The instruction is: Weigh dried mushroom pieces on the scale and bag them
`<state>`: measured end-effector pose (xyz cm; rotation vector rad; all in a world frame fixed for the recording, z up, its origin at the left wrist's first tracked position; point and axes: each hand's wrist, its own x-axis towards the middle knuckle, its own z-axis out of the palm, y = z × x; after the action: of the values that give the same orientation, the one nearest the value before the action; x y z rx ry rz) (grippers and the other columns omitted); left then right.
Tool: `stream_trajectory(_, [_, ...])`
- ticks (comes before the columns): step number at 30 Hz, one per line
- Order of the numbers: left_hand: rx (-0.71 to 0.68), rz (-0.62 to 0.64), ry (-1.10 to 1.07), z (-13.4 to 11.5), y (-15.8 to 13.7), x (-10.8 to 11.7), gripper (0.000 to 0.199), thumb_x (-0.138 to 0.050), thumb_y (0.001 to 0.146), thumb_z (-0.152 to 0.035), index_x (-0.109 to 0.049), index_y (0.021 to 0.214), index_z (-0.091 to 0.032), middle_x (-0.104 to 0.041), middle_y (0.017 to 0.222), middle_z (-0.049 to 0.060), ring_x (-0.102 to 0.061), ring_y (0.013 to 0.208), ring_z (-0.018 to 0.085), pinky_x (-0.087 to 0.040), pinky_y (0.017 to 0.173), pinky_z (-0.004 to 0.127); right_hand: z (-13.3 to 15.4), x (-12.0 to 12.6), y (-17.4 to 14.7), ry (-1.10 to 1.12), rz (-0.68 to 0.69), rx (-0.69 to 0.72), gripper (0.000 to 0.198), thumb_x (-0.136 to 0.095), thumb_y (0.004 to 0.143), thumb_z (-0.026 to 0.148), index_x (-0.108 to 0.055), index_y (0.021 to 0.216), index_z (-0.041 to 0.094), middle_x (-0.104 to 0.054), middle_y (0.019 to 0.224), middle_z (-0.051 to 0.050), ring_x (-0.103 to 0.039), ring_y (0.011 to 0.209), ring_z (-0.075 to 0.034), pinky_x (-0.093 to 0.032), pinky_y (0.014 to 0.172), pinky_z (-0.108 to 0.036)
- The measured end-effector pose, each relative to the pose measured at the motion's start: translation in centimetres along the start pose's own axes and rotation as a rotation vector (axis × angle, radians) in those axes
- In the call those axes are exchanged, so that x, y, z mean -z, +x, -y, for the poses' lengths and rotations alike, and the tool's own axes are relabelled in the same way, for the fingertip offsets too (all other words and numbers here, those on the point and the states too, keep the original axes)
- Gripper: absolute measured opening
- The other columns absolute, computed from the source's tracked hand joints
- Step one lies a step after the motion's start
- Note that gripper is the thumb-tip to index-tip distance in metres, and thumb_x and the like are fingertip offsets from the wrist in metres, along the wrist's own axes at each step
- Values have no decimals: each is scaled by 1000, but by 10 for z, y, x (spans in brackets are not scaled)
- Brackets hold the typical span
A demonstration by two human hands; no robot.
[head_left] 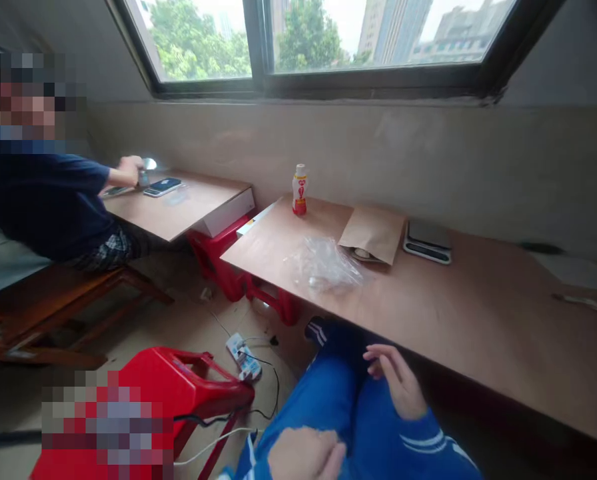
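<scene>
My left hand (pixel 306 453) lies curled over my blue trouser leg at the bottom edge. Its fingers are folded under, so whether anything is inside is hidden. Above my other thigh, just below the table edge, my right hand (pixel 397 383) is loosely bent with its fingers apart and nothing in it. The table (pixel 428 313) stands in front of me. On it, nearest my hands, lies a crumpled clear plastic bag (pixel 323 263). Behind that are a brown paper bag (pixel 376 233) with its mouth towards me, a red and white drink bottle (pixel 300 190), upright, and a flat digital scale (pixel 428 241).
A red plastic stool (pixel 168 387) stands at my left, partly blurred out. A power strip (pixel 244 357) with cables lies on the floor. Further left, a person (pixel 43 193) sits at another table (pixel 183 213) with a phone (pixel 162 187) on it. Windows (pixel 328 40) are above.
</scene>
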<state>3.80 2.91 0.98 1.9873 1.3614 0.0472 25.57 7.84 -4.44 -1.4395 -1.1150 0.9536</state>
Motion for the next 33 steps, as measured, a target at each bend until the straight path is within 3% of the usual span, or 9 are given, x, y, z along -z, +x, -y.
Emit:
stream_trajectory(2, [-219,-10,-138,-25,44,9,34,-38,95,-34,-60,72,-23,-67,74,0,-63,72,14,-45,68,23,0,8,6,-35,-21,32,38,-49,92,52,-65,97,19,-69,88,-8,-61,69,-16,-53,61,-27])
stream_trajectory(3, [-262,-106,-203,-34,67,13,34,-35,97,-31,-59,74,-22,-66,78,0,-62,76,14,-46,72,23,0,13,9,-51,-37,48,36,-49,91,50,-66,96,19,-69,89,-8,-62,72,-17,-53,62,-27])
stream_trajectory(7, [-263,-584,-290,-39,156,23,20,-39,94,-21,-59,88,-19,-60,93,6,-59,91,19,-47,85,33,1,29,26,-105,-139,84,30,-48,91,43,-67,91,20,-66,86,-7,-59,70,-17,-54,64,-28])
stream_trajectory(10, [-259,-819,-259,-22,200,25,21,-43,87,-9,-59,98,-17,-57,107,10,-55,107,22,-45,96,40,0,39,44,-147,-224,126,27,-46,91,36,-67,89,19,-62,85,-6,-58,69,-16,-54,65,-29])
stream_trajectory(18, [-132,-952,-27,-8,243,39,35,-49,83,-8,-57,114,-23,-52,121,10,-52,110,28,-42,94,49,-4,43,122,-402,-199,307,25,-41,89,27,-65,92,19,-61,95,-9,-59,89,-22,-53,78,-38])
stream_trajectory(23, [-107,-1137,-62,-3,247,45,39,-58,79,-16,-50,117,-17,-44,127,16,-45,122,31,-41,97,52,3,27,184,-639,-318,504,26,-43,84,22,-58,104,17,-55,109,-14,-52,108,-29,-45,95,-49])
stream_trajectory(26, [-99,-1099,42,-6,244,54,51,-59,80,-18,-48,129,-24,-34,144,15,-31,137,35,-31,106,57,6,19,218,-772,-345,513,35,-46,81,19,-54,115,17,-49,120,-16,-47,118,-32,-38,102,-53])
stream_trajectory(29, [-110,-896,162,-10,243,59,59,-62,81,-31,-45,137,-39,-24,156,6,-14,146,38,-19,112,62,5,14,242,-873,-324,413,49,-49,76,17,-49,125,20,-40,133,-16,-39,126,-35,-37,103,-56])
stream_trajectory(33, [-41,-692,197,-5,250,57,69,-68,76,-53,-44,139,-39,-21,159,7,-16,144,44,-18,108,71,-4,16,259,-965,-310,298,63,-51,72,12,-44,134,23,-33,142,-14,-32,132,-37,-37,104,-55])
